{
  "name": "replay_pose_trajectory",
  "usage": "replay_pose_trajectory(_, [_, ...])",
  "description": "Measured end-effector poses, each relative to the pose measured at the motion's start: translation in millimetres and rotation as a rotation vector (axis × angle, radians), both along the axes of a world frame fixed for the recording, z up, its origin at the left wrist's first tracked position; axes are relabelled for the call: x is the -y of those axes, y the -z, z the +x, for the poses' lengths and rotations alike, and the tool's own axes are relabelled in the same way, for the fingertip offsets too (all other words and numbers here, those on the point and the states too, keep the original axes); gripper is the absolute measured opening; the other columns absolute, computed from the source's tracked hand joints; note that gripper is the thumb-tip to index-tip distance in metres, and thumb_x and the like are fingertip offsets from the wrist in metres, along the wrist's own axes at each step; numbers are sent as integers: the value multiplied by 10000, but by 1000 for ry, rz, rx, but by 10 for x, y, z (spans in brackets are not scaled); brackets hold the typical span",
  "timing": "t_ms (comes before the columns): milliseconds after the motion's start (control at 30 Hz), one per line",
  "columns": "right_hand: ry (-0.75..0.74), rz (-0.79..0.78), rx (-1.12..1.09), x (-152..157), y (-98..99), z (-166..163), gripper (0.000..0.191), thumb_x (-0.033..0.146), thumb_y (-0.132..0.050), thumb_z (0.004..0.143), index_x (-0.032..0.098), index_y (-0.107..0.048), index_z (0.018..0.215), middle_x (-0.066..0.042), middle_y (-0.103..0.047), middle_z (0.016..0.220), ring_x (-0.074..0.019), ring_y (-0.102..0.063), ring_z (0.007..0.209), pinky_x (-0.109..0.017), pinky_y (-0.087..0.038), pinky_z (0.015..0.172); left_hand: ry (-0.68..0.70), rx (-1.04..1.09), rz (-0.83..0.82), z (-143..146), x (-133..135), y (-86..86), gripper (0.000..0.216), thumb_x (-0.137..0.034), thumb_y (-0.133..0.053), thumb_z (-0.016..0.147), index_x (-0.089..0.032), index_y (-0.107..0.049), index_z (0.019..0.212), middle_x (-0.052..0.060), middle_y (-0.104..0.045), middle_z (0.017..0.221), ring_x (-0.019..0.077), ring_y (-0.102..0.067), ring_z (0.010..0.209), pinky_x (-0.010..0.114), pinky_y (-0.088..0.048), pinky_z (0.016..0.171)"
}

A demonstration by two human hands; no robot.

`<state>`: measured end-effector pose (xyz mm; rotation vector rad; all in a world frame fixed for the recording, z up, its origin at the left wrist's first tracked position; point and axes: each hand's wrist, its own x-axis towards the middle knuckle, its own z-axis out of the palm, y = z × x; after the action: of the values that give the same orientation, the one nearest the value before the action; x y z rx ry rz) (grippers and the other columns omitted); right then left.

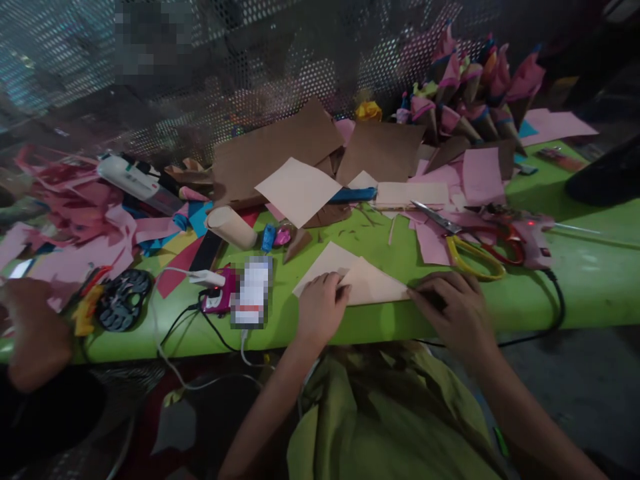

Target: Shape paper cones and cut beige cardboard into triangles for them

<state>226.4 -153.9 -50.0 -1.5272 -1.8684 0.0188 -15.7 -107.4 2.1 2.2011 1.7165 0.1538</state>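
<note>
A cream sheet of paper (373,283), partly folded over so that it forms a pointed shape, lies near the front edge of the green surface. My left hand (323,307) is closed on its left part, thumb and curled fingers at the edge of the fold. At the paper's right-hand point, the fingers of my right hand (457,308) pinch the tip. Just beyond my right hand lie scissors (475,257) with yellow and red handles. Another flat cream sheet (299,190) rests farther back on brown card.
Left of my hands are a phone (251,293) on a cable, a pink charger block (220,293) and a cardboard tube (233,227). A pink glue gun (537,243) lies right. Paper cones (470,100) stand behind. Someone's bare foot (37,333) is far left.
</note>
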Motion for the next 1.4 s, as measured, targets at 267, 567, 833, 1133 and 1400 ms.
replay_pose_trajectory(267, [43,-41,16,18,38,-24,249,364,-576,1005,233,-652,807,-52,-714,865,-237,-637,837,-400,-434,795,-35,-94,52,35,-14,11,98,-215,-554,1010,-219,-562,913,45,-664,952,209,-654,923,312,-466,776])
replay_pose_trajectory(567, [125,-89,53,31,16,-110,322,408,-546,1019,228,-641,770,-77,-693,877,-261,-592,881,-404,-389,766,-62,-93,49,53,-16,14,84,-187,-554,992,-219,-554,914,37,-651,937,202,-647,906,313,-463,775])
replay_pose_trajectory(833, [145,-103,68,25,-25,-129,315,404,-541,1003,244,-603,740,-90,-665,857,-275,-533,826,-406,-356,724,-63,-119,41,65,-40,-9,73,-185,-554,984,-219,-572,923,45,-659,928,215,-655,918,314,-462,771])
replay_pose_trajectory(1133, [151,-84,133,12,-71,-153,347,402,-488,1031,240,-573,736,-94,-649,830,-272,-512,809,-397,-347,705,-75,-112,40,84,-35,-19,61,-163,-566,964,-214,-589,939,45,-654,919,210,-656,893,306,-469,753])
replay_pose_trajectory(1400, [169,-120,98,14,-85,-168,308,398,-558,989,241,-601,728,-94,-639,833,-283,-531,847,-395,-342,714,-96,-77,54,75,-23,22,85,-165,-613,937,-208,-595,1008,62,-688,990,228,-669,953,337,-506,809])
